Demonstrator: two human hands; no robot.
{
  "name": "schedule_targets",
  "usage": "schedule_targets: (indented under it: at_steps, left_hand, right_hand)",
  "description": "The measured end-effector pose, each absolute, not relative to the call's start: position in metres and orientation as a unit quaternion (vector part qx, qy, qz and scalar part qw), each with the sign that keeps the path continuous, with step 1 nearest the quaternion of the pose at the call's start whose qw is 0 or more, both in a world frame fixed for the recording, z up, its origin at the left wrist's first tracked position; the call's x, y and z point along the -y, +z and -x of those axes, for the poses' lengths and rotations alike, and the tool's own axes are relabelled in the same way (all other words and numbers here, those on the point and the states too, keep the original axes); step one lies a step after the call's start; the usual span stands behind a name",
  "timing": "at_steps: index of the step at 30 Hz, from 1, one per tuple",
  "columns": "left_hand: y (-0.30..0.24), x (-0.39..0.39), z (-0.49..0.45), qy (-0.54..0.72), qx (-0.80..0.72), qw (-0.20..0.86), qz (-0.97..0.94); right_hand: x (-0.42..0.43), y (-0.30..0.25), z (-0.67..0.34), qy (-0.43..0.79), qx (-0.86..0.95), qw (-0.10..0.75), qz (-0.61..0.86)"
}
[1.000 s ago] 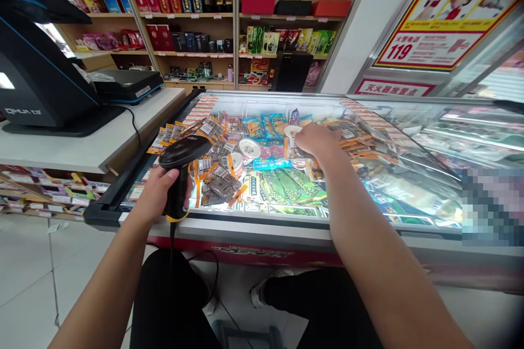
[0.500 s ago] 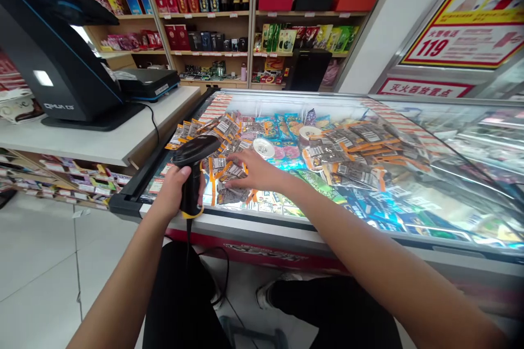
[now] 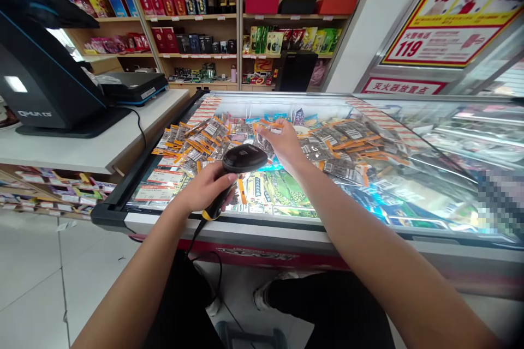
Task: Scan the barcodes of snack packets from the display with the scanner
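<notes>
The left hand (image 3: 207, 188) grips a matte black barcode scanner (image 3: 239, 166) by its yellow-tipped handle, over the freezer lid's (image 3: 172, 196) near edge. The right hand (image 3: 286, 144) pinches a crinkly foil sachet (image 3: 266, 133) above mid-lid; best held flat, barcode facing the scanner's head. Glossy orange-trimmed sachets (image 3: 347, 144) lie scattered across the smooth glass.
</notes>
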State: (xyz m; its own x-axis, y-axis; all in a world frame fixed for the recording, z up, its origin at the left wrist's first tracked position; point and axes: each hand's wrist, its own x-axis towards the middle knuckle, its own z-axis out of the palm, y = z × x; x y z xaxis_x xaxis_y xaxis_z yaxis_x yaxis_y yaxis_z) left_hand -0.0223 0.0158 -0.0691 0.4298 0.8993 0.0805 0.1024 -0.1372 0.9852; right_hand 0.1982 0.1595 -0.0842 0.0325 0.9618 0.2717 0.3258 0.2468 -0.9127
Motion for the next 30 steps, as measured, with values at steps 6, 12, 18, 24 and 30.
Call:
schedule_targets:
  at_steps: [6, 12, 18, 24, 30]
  left_hand:
    - [-0.069, -0.015, 0.016, 0.331, -0.405, 0.501, -0.690]
    - [-0.067, -0.012, 0.013, 0.325, -0.388, 0.498, -0.704]
    - [-0.060, -0.013, 0.024, 0.365, -0.374, 0.534, -0.664]
    - [-0.059, -0.022, 0.078, 0.490, -0.426, 0.482, -0.588]
    - [-0.072, -0.009, 0.101, 0.553, -0.463, 0.441, -0.534]
  right_hand:
    - [-0.160, -0.080, -0.205, 0.361, 0.565, 0.499, 0.549]
    - [-0.155, -0.074, -0.203, 0.356, 0.551, 0.506, 0.560]
    - [-0.155, -0.060, -0.218, 0.296, 0.609, 0.433, 0.595]
    - [-0.158, -0.045, -0.261, 0.139, 0.670, 0.175, 0.708]
    - [-0.144, -0.043, -0.242, 0.037, 0.773, 0.209, 0.598]
